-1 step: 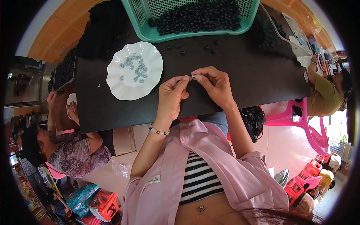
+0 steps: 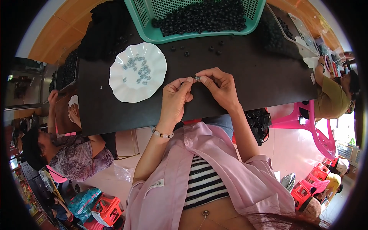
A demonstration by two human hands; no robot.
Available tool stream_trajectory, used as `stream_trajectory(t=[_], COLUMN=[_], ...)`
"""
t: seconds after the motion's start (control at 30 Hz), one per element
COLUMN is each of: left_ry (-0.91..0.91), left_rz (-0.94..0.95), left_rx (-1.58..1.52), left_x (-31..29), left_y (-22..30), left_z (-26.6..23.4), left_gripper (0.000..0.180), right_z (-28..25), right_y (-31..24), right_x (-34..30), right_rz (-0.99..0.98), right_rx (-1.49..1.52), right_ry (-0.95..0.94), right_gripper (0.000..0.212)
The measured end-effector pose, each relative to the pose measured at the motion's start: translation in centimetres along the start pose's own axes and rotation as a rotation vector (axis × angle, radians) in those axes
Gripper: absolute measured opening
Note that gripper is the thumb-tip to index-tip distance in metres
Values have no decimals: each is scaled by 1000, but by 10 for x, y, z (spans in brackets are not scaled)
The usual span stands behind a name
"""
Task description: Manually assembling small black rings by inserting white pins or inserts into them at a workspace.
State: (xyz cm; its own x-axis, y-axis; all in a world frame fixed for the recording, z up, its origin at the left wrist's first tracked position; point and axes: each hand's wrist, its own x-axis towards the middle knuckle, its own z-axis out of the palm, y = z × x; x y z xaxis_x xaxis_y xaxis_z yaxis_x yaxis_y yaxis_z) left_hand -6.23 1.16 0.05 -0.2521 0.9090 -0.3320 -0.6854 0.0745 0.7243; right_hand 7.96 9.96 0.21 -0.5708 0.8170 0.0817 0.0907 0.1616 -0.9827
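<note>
Above the near part of the dark table (image 2: 253, 84), my two hands meet fingertip to fingertip. My right hand (image 2: 222, 90) pinches a small silvery piece (image 2: 197, 78) between thumb and forefinger. My left hand (image 2: 174, 97) is closed in a pinch right beside it; what its fingertips hold is mostly hidden. To the left lies a white wavy-edged plate (image 2: 134, 94) with small clear-grey pieces (image 2: 143, 73) scattered on it. Beyond my hands, several loose black ring-shaped pieces (image 2: 186, 53) rest on the table.
A green plastic basket (image 2: 153, 39) of black ring-shaped pieces (image 2: 199, 19) stands at the far edge. Dark cloth (image 2: 101, 34) lies far left; a clear bin (image 2: 306, 48) is far right. Co-workers sit left (image 2: 80, 157) and right (image 2: 333, 96). A pink chair (image 2: 295, 119) stands right.
</note>
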Motion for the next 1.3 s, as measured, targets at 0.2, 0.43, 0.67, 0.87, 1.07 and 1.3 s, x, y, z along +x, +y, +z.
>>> stream_trajectory(t=[0.2, 0.43, 0.67, 0.87, 1.07, 1.3], left_ry=[48, 71, 15, -2, -33, -18], left_rz=[74, 148, 98, 75, -17, 22], left_rx=[54, 342, 185, 165, -49, -39], left_x=[0, -1, 0, 4, 4, 6], left_y=[-1, 1, 2, -3, 1, -2], left_z=[5, 5, 6, 2, -2, -6], left_gripper=[18, 19, 14, 11, 12, 10], right_z=[0, 3, 4, 6, 9, 13], right_y=[-2, 1, -4, 0, 3, 7], right_x=[-3, -2, 0, 0, 1, 1], right_rz=[-18, -20, 36, 29, 18, -27], right_rx=[-4, 104, 174, 178, 188, 167], right_ry=[-5, 23, -16, 21, 10, 46], right_gripper=[12, 11, 12, 12, 11, 10])
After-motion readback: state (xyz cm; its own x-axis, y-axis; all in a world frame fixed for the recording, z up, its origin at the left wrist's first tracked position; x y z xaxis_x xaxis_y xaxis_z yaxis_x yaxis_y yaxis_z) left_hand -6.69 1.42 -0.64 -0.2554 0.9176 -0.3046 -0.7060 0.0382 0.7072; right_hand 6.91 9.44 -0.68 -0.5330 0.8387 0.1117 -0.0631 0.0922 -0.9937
